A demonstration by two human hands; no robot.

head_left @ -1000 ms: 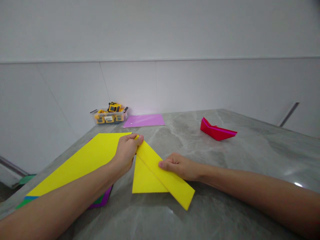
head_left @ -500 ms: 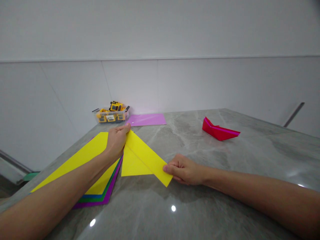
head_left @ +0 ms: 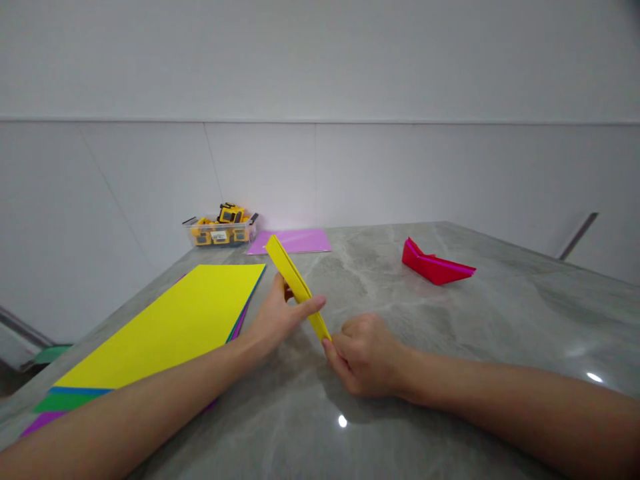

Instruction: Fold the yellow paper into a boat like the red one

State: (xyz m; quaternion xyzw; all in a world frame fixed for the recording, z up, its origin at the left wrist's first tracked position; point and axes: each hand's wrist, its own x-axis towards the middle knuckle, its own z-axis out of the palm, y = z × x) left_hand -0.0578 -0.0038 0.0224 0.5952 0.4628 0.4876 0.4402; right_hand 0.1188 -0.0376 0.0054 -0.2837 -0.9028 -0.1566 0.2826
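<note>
A folded piece of yellow paper (head_left: 295, 281) is held up above the table, tilted, with its edge side turned toward me. My left hand (head_left: 283, 313) has it between thumb and fingers near the middle, the fingers partly hidden behind it. At the paper's lower end, my right hand (head_left: 367, 353) pinches the corner, its other fingers curled in. Left of my hands lies a stack of coloured sheets (head_left: 175, 320), yellow on top, with blue, green and purple edges showing below. My left forearm covers part of that stack.
A red folded paper boat (head_left: 437, 267) rests on the grey marbled table (head_left: 500, 320) at the right. Toward the back stand a clear plastic box (head_left: 220, 233) of yellow toy vehicles and, beside it, a flat pink sheet or pad (head_left: 300, 241). A white wall (head_left: 380, 173) rises behind.
The yellow paper has turned from showing its broad face to showing its narrow edge. My left hand has moved from its upper tip down and right to its middle; my right hand still pinches the lower end.
</note>
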